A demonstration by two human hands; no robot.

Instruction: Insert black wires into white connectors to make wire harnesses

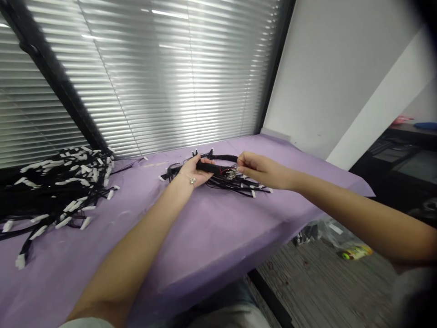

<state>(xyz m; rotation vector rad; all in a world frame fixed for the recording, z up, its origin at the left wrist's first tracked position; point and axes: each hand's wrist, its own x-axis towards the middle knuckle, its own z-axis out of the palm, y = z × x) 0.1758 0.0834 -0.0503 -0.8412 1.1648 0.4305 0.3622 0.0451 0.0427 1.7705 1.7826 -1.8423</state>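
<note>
Purple cloth-covered table (205, 237) against closed window blinds (153, 77). Your left hand (195, 172) curled around black cable bundle (218, 167) at far table edge; your right hand (261, 169) pinching its metal connector end (232, 172). Small loose heap of black cables (239, 184) beneath hands. Large pile of white-tagged cables (58, 187) lies well apart at left. Judging by piles, plenty left unhandled; progress hard to gauge.

Left hand (194, 172) and right hand (260, 169) grip a black cable bundle (218, 168) over the purple table (191, 237).
</note>
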